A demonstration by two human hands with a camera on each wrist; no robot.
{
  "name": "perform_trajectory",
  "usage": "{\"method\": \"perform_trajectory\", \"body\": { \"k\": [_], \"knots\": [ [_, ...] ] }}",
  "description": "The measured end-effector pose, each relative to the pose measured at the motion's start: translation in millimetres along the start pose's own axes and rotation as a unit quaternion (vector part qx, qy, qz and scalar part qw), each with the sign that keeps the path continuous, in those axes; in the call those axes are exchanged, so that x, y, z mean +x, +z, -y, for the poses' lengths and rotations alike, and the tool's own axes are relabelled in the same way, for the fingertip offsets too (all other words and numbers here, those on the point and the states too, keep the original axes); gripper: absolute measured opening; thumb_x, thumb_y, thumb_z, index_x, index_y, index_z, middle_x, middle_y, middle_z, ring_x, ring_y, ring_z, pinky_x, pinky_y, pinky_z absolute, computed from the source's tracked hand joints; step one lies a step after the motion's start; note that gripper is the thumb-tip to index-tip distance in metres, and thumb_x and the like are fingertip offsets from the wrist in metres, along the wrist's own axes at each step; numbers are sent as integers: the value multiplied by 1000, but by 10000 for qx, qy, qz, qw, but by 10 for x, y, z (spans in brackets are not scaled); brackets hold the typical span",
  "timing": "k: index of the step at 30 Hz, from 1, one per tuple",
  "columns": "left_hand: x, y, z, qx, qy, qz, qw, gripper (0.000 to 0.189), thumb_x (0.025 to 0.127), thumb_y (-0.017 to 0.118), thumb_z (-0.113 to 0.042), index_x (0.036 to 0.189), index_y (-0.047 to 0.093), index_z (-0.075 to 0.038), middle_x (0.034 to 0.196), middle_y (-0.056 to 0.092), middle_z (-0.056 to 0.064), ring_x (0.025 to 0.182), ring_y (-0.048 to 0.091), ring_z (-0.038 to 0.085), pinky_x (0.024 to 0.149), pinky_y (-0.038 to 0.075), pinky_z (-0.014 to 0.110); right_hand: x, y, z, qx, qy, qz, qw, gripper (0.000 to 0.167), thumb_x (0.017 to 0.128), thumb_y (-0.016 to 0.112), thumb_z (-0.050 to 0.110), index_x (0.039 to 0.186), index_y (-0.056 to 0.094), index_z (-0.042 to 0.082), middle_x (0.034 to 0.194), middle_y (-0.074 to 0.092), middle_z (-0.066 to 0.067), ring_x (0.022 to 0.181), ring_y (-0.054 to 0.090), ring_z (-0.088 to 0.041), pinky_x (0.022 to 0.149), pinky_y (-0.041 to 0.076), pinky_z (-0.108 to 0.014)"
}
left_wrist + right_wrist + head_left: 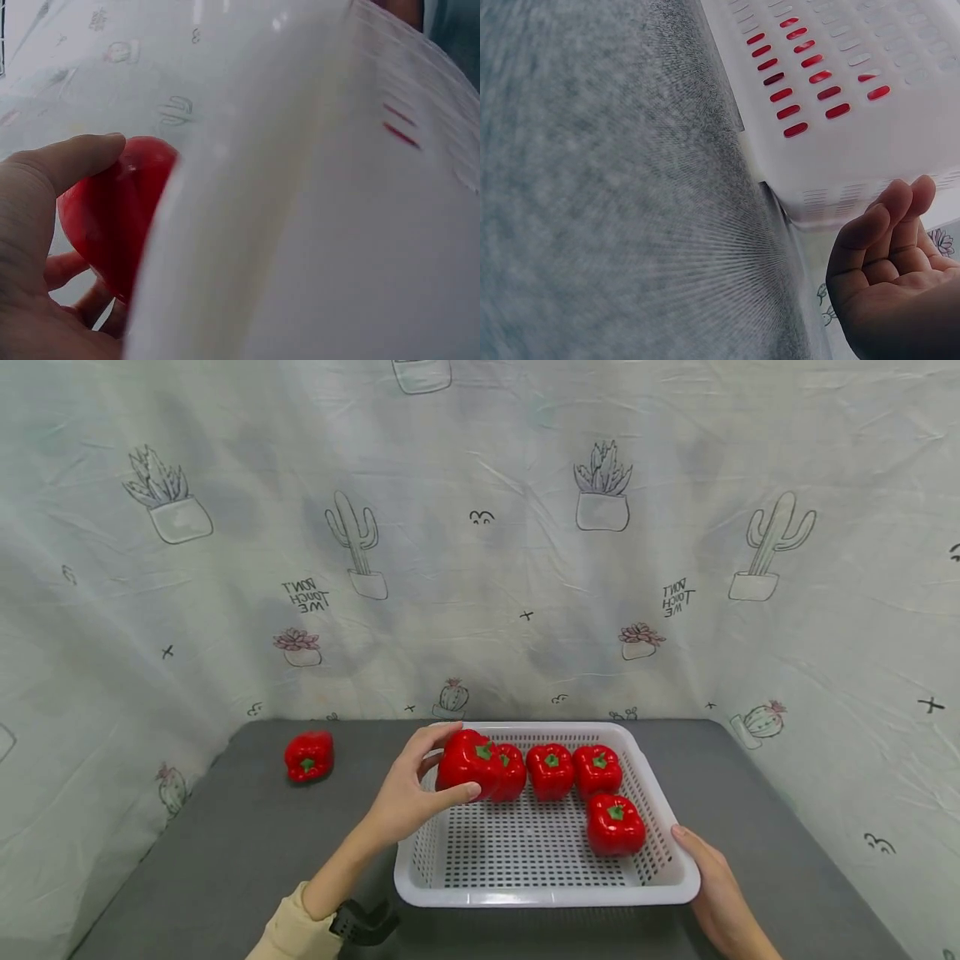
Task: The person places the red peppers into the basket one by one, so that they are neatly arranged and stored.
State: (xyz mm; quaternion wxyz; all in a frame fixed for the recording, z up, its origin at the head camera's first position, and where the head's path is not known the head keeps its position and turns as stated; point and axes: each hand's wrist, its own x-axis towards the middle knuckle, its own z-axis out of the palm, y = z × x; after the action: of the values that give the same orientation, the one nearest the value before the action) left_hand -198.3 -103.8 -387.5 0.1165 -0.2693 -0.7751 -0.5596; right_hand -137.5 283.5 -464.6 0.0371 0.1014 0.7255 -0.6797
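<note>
A red bell pepper (463, 766) with a green stem is held between the thumb and fingers of my left hand (408, 789), over the left side of a white plastic basket (525, 897). The left wrist view shows the same bell pepper (116, 214) in the grasp, partly hidden by the blurred basket wall (300, 225). My right hand (716, 889) holds the basket's front right corner, thumb at the rim. In the right wrist view the fingers of the right hand (892, 262) curl against the basket's outer side.
Several red bell peppers lie in the basket, along its back and at the right, one being this pepper (615, 825). Another bell pepper (308, 757) rests on the grey tabletop (247, 852) at the back left. A printed curtain (480, 568) hangs behind the table and along its sides.
</note>
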Motion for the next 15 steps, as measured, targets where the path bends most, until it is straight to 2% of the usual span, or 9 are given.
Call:
{"method": "perform_trajectory", "body": {
  "k": [7,10,15],
  "knots": [
    [-36,118,-104,-136,-114,329,9993,69,78,84,-22,139,51,-23,132,51,-6,120,48,17,102,41,49,28,21,-8,80,-21,-73,9999,65,106,36,46,146,34,-5,124,56,-14,100,60,-21,80,51,-38],
    [-86,196,-140,-333,-439,356,9978,70,78,84,-23,139,50,-22,131,52,-6,120,48,18,100,43,48,34,27,-14,76,-57,-33,9999,65,106,36,45,146,34,-6,125,56,-15,100,60,-21,80,51,-38],
    [-147,388,-164,-581,-1140,375,9911,72,77,85,-26,139,49,-23,131,52,-6,118,48,20,92,50,41,28,-3,-22,24,-25,-72,10000,64,106,36,44,146,35,-5,124,57,-14,99,61,-21,79,52,-39]
  ]
}}
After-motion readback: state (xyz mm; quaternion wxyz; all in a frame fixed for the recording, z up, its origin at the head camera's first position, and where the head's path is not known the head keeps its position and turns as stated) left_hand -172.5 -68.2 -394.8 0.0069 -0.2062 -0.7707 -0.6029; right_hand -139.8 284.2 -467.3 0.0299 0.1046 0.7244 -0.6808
